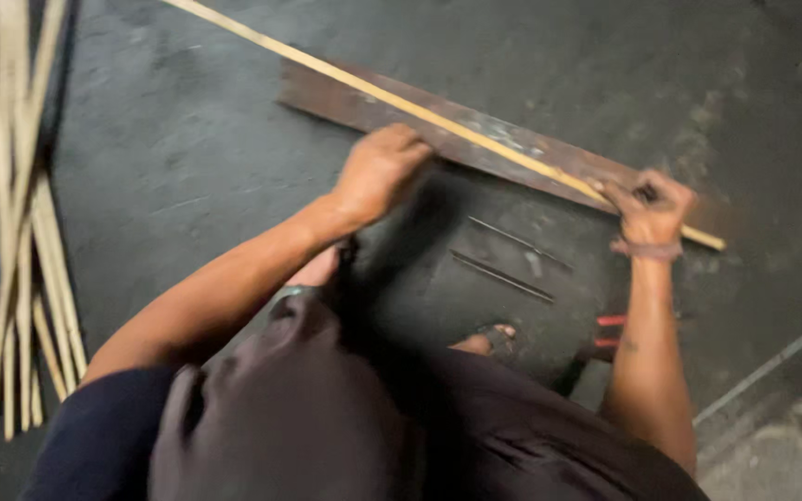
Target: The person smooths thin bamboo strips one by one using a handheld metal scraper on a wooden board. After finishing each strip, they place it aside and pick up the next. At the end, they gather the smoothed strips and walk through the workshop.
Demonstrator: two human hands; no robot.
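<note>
Head view: looking down over dark clothing at a dark floor (169,139). Left hand (378,172) curling over a long pale bamboo strip (475,137), fingers pressed together and closed around it near the middle of its length. Right hand (652,209) gripping the same strip near its right end, fist tight, something dark tucked inside the grip, too blurred to tell what. Strip running diagonally from far left to near right, lying along a long rusty brown plank (512,144) flat on the floor. Two thin dark rods (503,264) lying just near of the plank, between the forearms. Red handles of a tool (610,331) showing beside the right forearm. Bundle of pale bamboo strips (20,232) lying well apart at the left edge. Grey pipe (772,362) crossing the near right corner.

Judging the work: keeping the strip flat against the plank, both grips firm, wrists steady, so nothing twists or springs.

No containers showing anywhere.
</note>
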